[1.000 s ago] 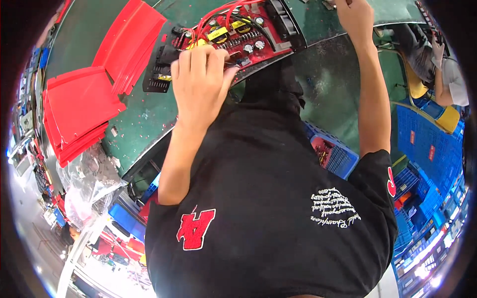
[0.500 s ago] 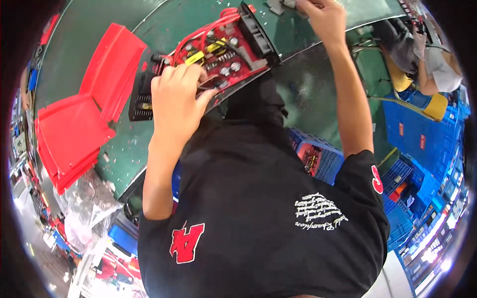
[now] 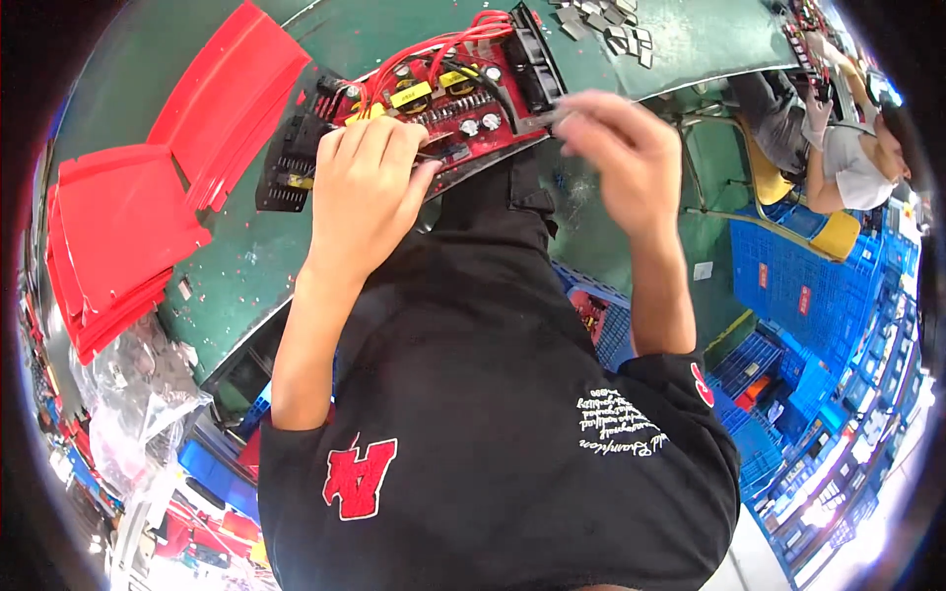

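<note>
Right fingers [image 3: 603,110] blurred, circuit board [image 3: 480,144] partly hidden behind left fingers [image 3: 367,143].

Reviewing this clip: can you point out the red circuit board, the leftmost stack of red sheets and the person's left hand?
Red circuit board [image 3: 448,110]: head view, middle, among the mounted parts.
Leftmost red sheet stack [image 3: 123,222]: head view, face of the top sheet.
Left hand [image 3: 362,195]: head view, back of the hand.

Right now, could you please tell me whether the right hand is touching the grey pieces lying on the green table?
Apart: the head view shows bare green table between the right hand and those grey pieces.
</note>
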Tool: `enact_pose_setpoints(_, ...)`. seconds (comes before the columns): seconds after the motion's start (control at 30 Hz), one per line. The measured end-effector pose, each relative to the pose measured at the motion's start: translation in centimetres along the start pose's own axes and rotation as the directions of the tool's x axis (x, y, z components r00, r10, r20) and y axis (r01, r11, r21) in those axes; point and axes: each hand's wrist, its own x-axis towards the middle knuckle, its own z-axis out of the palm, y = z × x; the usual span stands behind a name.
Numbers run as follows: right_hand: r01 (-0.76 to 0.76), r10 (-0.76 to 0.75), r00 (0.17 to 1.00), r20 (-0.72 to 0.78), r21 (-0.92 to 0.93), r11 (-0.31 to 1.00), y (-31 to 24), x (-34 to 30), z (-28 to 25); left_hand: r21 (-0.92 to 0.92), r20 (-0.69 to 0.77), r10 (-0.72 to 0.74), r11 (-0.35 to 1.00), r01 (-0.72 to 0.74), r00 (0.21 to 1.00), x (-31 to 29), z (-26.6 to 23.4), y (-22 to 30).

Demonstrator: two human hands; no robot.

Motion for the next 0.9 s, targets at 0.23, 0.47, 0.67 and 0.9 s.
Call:
enact_pose_setpoints(0.23, 0.529, -0.468, 0.844, 0.26, -0.539, 0.655, 2.5, -1.5, 5.2, -0.053, -0.047, 0.026, 0.998, -0.029, 0.999, 0.0, 0.3, -0.6)
enact_pose_setpoints(0.47, 0.526, -0.559, 0.809, 0.184, -0.651, 0.548, 3.3, -0.2, 6.4, -0.038, -0.073, 0.061, 0.997, -0.064, 0.995, -0.4, 1.0, -0.9)
enact_pose_setpoints(0.67, 0.265, -0.217, 0.963, 0.157, -0.678, 0.686, 1.0, 1.1, 5.2, -0.05, -0.101, 0.043, 0.998, -0.048, 0.994, -0.2, 1.0, -0.7)
enact_pose_setpoints(0.9, 0.462, -0.262, 0.884, 0.387, -0.809, 0.364, -0.9, 2.6, 4.6, -0.054, -0.068, 0.066, 0.996, -0.07, 0.996, 0.1, 0.5, -0.8)
